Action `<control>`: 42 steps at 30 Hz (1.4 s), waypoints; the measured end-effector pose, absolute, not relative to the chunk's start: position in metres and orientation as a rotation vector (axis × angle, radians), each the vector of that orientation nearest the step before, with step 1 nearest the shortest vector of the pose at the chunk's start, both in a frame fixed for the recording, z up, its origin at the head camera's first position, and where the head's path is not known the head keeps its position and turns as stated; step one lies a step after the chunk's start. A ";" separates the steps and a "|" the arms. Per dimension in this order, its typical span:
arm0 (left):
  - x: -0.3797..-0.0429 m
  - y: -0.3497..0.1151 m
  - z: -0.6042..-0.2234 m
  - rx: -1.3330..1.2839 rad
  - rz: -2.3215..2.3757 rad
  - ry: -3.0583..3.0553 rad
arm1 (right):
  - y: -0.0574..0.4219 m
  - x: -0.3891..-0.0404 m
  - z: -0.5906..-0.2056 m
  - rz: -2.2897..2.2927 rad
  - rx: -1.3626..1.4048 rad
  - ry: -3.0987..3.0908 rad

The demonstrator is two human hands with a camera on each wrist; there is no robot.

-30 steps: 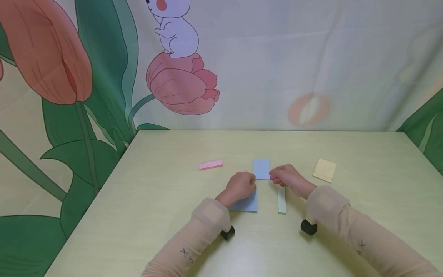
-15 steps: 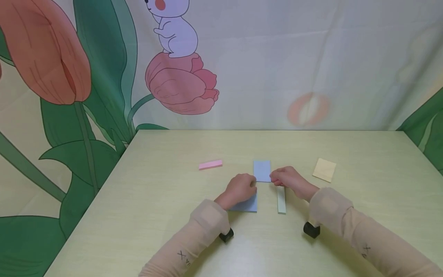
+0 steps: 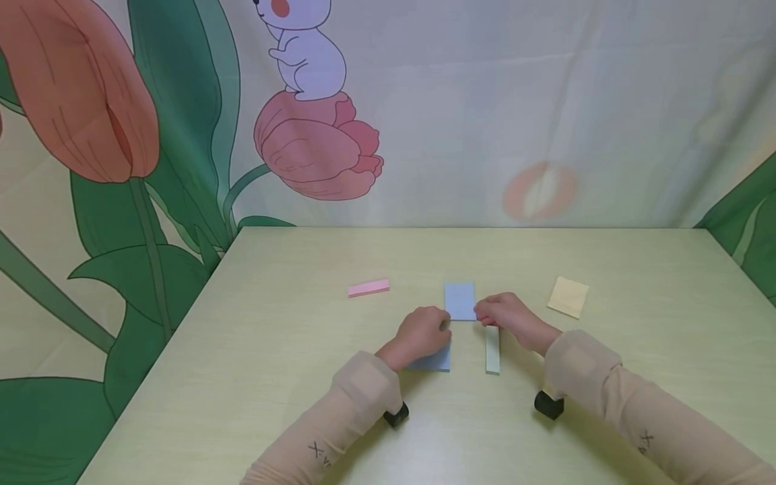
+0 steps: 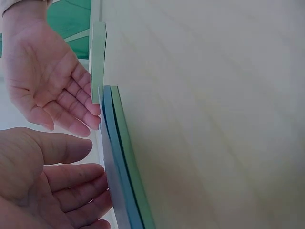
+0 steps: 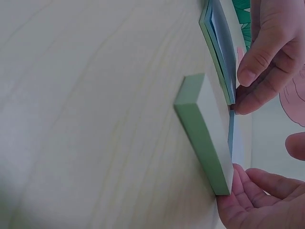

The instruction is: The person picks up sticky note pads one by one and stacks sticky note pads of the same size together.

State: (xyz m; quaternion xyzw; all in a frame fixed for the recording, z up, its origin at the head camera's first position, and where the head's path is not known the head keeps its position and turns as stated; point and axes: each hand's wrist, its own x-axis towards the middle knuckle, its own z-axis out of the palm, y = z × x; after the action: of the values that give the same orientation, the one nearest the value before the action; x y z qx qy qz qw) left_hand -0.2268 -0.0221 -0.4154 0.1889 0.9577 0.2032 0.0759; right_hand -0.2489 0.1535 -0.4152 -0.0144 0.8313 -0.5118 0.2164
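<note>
A small blue sticky-note pad lies flat on the table between the hands. My left hand is at its near left corner, over a larger blue pad. In the left wrist view this larger stack shows a green layer beneath the blue, and thumb and fingers are relaxed and apart. My right hand touches the small pad's right edge with its fingertips, just beyond a pale green strip pad. The right wrist view shows the strip's thick green side close to the right fingers.
A pink strip pad lies further back to the left. To the right is a pale yellow square pad. Behind the light wooden table hangs a cloth printed with tulips and a white animal.
The small blue pad has slid slightly toward the person, and both hands have moved nearer with it. The larger blue pad, strips and yellow pad stay put.
</note>
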 end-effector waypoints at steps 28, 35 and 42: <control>-0.222 -0.025 -0.408 0.578 0.570 2.860 | 0.177 -0.248 -0.418 -1.110 -0.178 2.601; -0.214 -0.016 -0.401 0.559 0.639 2.871 | 0.179 -0.244 -0.412 -1.077 -0.086 2.575; -0.211 -0.005 -0.402 0.498 0.681 2.794 | 0.181 -0.245 -0.416 -1.067 -0.023 2.511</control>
State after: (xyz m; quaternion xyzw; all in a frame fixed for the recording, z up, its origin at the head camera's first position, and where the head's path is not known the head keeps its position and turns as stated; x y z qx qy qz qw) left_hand -0.2106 -0.0050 -0.4023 0.1695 0.9514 0.2319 0.1114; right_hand -0.2451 0.1814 -0.4159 -0.0084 0.9008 -0.3828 0.2049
